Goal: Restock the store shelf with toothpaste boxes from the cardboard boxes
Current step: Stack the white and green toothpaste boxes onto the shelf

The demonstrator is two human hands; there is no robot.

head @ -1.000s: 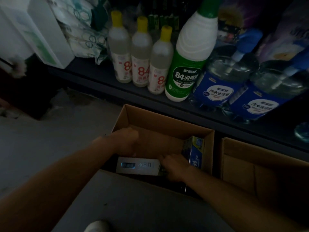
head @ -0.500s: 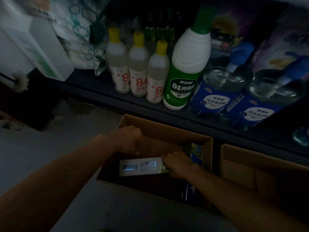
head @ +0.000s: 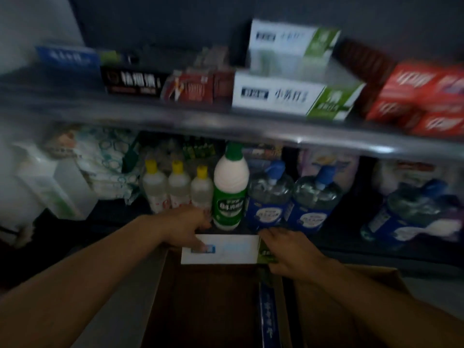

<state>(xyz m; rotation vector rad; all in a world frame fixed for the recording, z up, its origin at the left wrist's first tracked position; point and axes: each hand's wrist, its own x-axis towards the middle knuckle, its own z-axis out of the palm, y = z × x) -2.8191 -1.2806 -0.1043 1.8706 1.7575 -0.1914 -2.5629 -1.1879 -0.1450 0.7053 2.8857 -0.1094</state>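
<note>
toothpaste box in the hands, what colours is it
The toothpaste box is mostly white with a green right end and a small blue mark, seen in the head view.

Bottles (head: pixel 229 194) just behind box (head: pixel 221 249)

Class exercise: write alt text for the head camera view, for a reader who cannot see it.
Two bare hands, left hand and right hand, hold a white and green toothpaste box by its ends above an open cardboard box. Ahead, an upper shelf carries matching toothpaste boxes; below stand bottles. The picture is blurred.
</note>
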